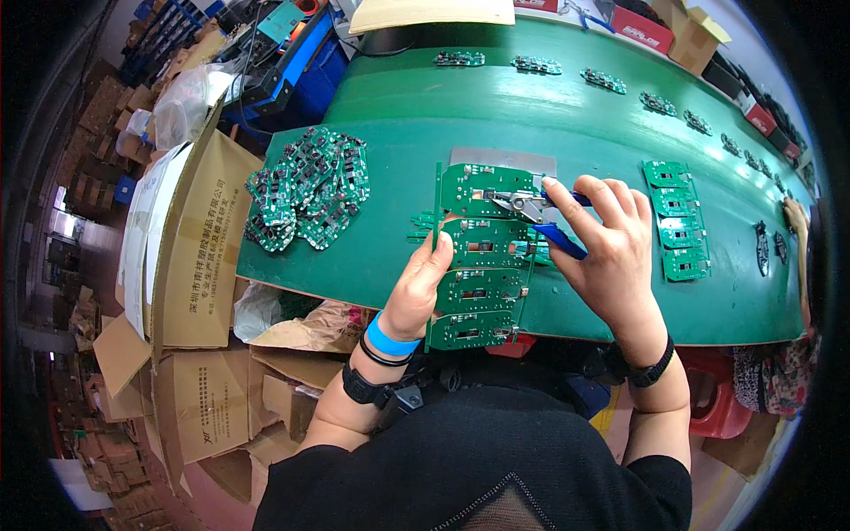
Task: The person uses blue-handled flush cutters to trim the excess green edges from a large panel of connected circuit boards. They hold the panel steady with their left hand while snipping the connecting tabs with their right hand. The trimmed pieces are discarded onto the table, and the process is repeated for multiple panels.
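My left hand (418, 285) grips the left edge of a green circuit board panel (478, 281), its thumb lying on the face. The panel is made up of several joined boards in a column and hangs partly past the table's front edge. In my right hand (613, 248) is a pair of blue-handled cutting pliers (560, 241). Their metal jaws lie over the panel's top board; whether they touch it I cannot tell. Beyond the panel, a flat grey plate (531, 163) rests on the table. More green board pieces stick out behind the panel on both sides.
A heap of loose circuit boards (310, 188) lies on the green table (381, 274) at left. Another panel (678, 221) lies at right. Single boards (604, 80) line the far green belt. Open cardboard boxes (204, 239) stand at left. Another person's hand (795, 217) is at far right.
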Demonstrator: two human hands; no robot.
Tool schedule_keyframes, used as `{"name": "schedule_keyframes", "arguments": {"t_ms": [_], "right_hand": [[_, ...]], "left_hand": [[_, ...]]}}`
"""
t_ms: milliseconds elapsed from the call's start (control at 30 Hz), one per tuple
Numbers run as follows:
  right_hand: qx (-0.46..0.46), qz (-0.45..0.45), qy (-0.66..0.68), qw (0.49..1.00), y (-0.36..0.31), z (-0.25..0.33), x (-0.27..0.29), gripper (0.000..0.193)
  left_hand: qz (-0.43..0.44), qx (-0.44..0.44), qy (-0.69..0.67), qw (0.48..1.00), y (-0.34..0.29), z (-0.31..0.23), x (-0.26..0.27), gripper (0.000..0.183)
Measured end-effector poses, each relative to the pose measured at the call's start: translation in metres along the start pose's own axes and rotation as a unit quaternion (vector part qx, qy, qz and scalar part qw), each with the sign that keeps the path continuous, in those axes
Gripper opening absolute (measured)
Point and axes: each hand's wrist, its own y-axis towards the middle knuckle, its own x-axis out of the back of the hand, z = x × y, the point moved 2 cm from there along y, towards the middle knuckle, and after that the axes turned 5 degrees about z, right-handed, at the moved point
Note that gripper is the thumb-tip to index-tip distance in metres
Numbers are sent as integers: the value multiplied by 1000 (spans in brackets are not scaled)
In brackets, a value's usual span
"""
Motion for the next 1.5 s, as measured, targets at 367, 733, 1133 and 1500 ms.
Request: {"name": "schedule_keyframes", "arguments": {"t_ms": [367, 733, 1133, 1500], "right_hand": [[9, -20, -5, 1000, -1, 0, -6, 61], [-36, -58, 60, 996, -5, -9, 0, 58], [-36, 38, 54, 997, -15, 8, -22, 56], [-51, 2, 106, 993, -14, 5, -2, 57]], "left_hand": [[-6, 0, 42, 999, -2, 1, 7, 46], [-49, 52, -176, 982, -6, -5, 23, 64], [69, -8, -397, 915, -3, 0, 28, 64], [-115, 3, -113, 987, 0, -4, 36, 46]]}}
